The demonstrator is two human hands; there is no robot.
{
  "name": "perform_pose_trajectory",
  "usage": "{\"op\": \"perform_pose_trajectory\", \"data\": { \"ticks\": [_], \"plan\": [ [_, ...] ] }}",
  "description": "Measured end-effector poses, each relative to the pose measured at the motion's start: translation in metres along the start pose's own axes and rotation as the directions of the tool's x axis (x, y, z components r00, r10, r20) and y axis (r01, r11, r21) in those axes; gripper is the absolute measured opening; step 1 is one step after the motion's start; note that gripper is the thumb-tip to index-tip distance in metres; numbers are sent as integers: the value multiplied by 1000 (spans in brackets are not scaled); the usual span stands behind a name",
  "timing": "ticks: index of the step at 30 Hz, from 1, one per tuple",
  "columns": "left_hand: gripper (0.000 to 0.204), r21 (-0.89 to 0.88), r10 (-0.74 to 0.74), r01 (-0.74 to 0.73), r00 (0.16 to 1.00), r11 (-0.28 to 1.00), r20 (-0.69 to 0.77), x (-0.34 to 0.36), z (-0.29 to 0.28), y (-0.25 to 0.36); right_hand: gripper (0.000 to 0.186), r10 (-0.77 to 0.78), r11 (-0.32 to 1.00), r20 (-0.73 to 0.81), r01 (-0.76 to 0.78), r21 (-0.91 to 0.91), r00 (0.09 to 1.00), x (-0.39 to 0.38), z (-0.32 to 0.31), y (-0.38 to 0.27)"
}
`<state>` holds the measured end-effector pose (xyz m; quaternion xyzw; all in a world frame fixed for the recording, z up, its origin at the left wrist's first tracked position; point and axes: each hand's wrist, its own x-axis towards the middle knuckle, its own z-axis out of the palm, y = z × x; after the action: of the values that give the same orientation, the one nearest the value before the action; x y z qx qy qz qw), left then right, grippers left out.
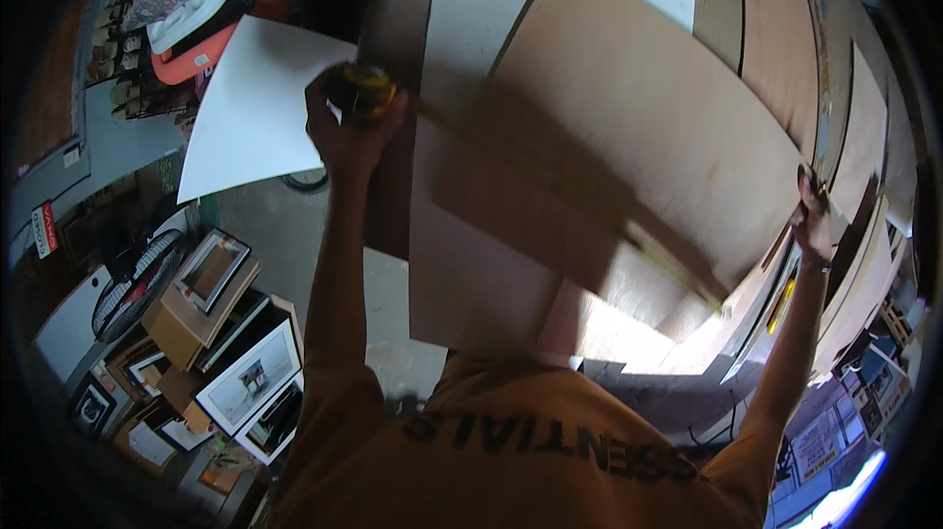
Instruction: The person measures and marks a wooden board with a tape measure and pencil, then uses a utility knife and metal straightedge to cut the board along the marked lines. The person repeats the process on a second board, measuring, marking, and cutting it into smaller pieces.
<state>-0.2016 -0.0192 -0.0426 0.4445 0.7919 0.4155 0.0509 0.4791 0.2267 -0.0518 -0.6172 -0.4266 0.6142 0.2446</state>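
My left hand [346,148] is raised at the left, closed around a yellow and black tape measure [361,92]. Its yellow blade [673,269] stretches down to the right over a thin brown plywood sheet [658,87], ending by the sheet's near right edge. My right hand [812,226] is at the sheet's right corner, fingers bent around that edge; the fingertips are dark and partly hidden. Beneath the plywood lies a larger pale sheet [471,298]. A broad shadow falls across both.
More boards [776,28] lie beyond and to the right. A white panel [257,107] juts out at left. Picture frames [250,382] and a black fan [142,283] crowd the lower left. A yellow-handled tool [782,305] lies near my right forearm.
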Motion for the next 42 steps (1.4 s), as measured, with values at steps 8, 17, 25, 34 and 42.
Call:
{"op": "perform_pose_trajectory", "data": {
  "ticks": [8, 17, 25, 34, 42],
  "plan": [
    [91, -271, 4, -45, 989, 961, -149, -4, -96, -14, 35, -189, 891, -91, 210, 402, 978, -44, 75, -73],
    [94, 35, -32, 40, 976, 999, -215, -28, -169, -41, 18, -387, 708, -57, 336, 621, 920, 21, 238, -180],
    [90, 130, -47, 64, 991, 989, -128, -48, -164, -59, 22, -296, 701, -150, 321, 636, 943, 160, 326, -199],
    [83, -262, -248, 272, 961, 926, 121, -82, -107, -5, 44, -567, 807, -175, 501, -311, 805, 44, 299, -142],
    [78, -304, 113, 75, 822, 950, 557, -121, 7, 168, 59, -189, 896, 318, 296, -332, 929, -223, 345, -76]
  ]
}}
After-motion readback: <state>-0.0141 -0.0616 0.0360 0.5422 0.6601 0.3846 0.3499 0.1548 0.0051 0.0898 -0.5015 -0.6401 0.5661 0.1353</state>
